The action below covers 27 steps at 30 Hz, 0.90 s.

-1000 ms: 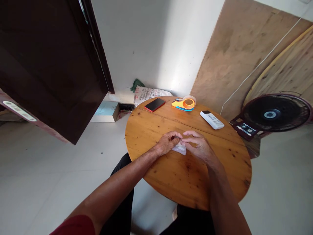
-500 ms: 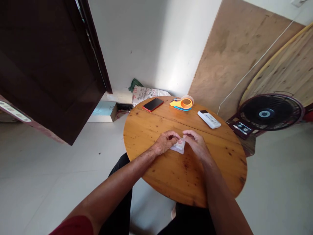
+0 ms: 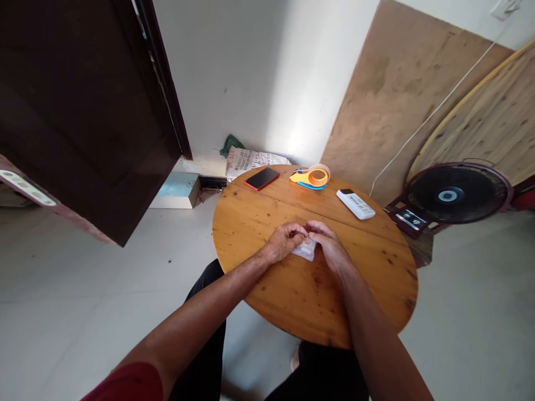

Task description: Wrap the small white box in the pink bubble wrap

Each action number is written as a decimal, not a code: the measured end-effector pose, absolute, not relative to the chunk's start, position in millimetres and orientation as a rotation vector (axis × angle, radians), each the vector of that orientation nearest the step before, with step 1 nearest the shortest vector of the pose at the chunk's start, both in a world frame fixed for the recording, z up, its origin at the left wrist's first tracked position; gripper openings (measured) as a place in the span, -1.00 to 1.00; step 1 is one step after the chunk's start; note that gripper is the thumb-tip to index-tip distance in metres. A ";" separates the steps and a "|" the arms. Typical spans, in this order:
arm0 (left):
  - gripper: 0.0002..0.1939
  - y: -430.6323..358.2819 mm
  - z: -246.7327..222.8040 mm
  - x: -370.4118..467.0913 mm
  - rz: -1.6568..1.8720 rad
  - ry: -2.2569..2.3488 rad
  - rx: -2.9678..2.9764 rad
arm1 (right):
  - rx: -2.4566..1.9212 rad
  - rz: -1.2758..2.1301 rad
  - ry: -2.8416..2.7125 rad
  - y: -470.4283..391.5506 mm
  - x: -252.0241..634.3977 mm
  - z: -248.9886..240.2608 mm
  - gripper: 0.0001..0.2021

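A small clear plastic bag [image 3: 305, 252] lies on the round wooden table [image 3: 267, 298], its upper edge between my hands. My left hand [image 3: 286, 240] pinches that edge with thumb and forefinger. From the other side my right hand [image 3: 328, 242] has its thumb and fingers closed at the bag's upper right part, the fingertips nearly touching those of the left. Something pale shows through the plastic, but I cannot make out what it is.
On the far part of the table are a red-edged phone [image 3: 262, 179], an orange tape dispenser [image 3: 310, 177] and a white handheld device [image 3: 355, 204]. A dark fan [image 3: 457, 194] stands beyond the right edge. A dark door [image 3: 83, 111] is at left.
My right hand has moved slightly left, bringing its fingertips closer to my left hand at the bag's upper edge. The left hand has stayed nearly still.
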<state>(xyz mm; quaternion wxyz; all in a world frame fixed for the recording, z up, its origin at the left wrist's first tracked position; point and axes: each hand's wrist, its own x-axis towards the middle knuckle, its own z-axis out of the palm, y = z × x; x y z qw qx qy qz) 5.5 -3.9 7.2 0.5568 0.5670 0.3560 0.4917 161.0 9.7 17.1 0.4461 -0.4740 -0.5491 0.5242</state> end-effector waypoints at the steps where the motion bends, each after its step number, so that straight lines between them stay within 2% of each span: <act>1: -0.85 -3.8 6.9 5.5 1.168 0.852 1.344 | -1.171 1.298 -1.361 9.2 160.9 17.4 -0.71; 8: -0.85 -9.6 15.3 1.0 1.133 0.868 1.329 | -1.176 1.326 -1.345 7.4 157.6 21.0 -0.65; 20: -0.74 -10.0 15.6 -0.1 1.175 0.779 1.155 | -1.105 1.383 -1.259 10.3 164.2 22.0 -0.71; 27: -0.67 -8.7 13.8 -0.7 1.142 0.793 1.167 | -1.198 1.247 -1.343 7.5 159.4 20.1 -0.68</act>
